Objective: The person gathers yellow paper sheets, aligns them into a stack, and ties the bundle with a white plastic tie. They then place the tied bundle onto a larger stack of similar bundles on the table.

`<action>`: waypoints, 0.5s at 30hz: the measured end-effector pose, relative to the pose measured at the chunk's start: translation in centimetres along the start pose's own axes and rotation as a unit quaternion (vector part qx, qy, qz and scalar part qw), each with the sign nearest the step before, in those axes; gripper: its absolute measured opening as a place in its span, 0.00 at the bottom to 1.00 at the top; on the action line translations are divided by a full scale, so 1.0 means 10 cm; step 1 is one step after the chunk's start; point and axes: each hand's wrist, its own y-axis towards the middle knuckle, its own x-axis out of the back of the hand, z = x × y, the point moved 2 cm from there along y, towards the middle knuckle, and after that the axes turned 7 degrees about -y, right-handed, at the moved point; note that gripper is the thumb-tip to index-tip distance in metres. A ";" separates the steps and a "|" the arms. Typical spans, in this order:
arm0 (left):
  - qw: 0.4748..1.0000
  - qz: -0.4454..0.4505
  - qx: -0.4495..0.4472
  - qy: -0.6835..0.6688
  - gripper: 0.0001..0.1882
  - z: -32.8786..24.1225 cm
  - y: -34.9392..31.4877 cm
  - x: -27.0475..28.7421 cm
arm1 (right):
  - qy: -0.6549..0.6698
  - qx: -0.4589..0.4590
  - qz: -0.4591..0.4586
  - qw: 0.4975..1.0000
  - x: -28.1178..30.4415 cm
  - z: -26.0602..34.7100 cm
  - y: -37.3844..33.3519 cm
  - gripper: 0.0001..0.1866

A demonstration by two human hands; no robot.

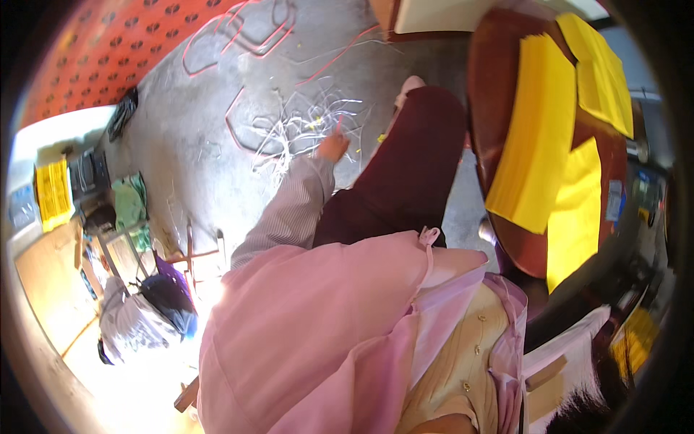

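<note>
My left hand (333, 147), at the end of a striped sleeve (293, 199), reaches down to the floor beside my left leg. Its fingers look drawn together at the edge of a tangle of white strips (285, 134). A short red piece (340, 123) shows just past the fingertips; whether they grip it or a white strip is too small to make out. Small yellow bits lie among the strips. A bent red strip (233, 119) borders the tangle on the left. My right hand is out of view.
On my right, a reddish-brown rounded table (499, 94) bears several yellow folded stacks (535, 137). More red and white loops (246, 32) lie farther off on the grey floor. A red patterned cloth (108, 54) hangs far left. Bags (137, 318) and a green cloth (129, 201) are left.
</note>
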 end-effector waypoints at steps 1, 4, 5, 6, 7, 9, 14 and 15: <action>0.976 -0.009 0.096 -0.197 0.19 0.28 -0.21 -0.69 | -0.035 0.005 0.009 0.999 0.04 0.04 -0.02 0.13; 0.942 0.080 0.204 -0.253 0.23 0.69 -0.74 -2.13 | -0.107 0.023 0.029 0.994 0.11 0.22 0.12 0.13; 0.935 0.088 0.211 -0.270 0.24 0.71 -0.85 -2.36 | -0.132 0.026 0.034 0.990 0.19 0.30 0.07 0.13; 0.924 0.139 0.205 -0.293 0.23 0.72 -0.92 -2.49 | -0.141 0.032 0.044 0.989 0.18 0.33 0.18 0.13; 0.921 0.087 0.206 -0.320 0.22 0.68 -0.96 -2.54 | -0.161 0.031 0.050 0.985 0.25 0.39 0.13 0.13; 0.905 -0.016 0.216 -0.367 0.21 0.60 -0.97 -2.47 | -0.184 0.031 0.064 0.980 0.32 0.46 0.16 0.13; 0.859 -0.085 0.302 -0.404 0.22 0.58 -0.93 -2.44 | -0.221 0.027 0.097 0.970 0.48 0.59 0.22 0.14; 0.851 -0.094 0.316 -0.408 0.22 0.59 -0.95 -2.47 | -0.227 0.027 0.103 0.968 0.49 0.61 0.24 0.14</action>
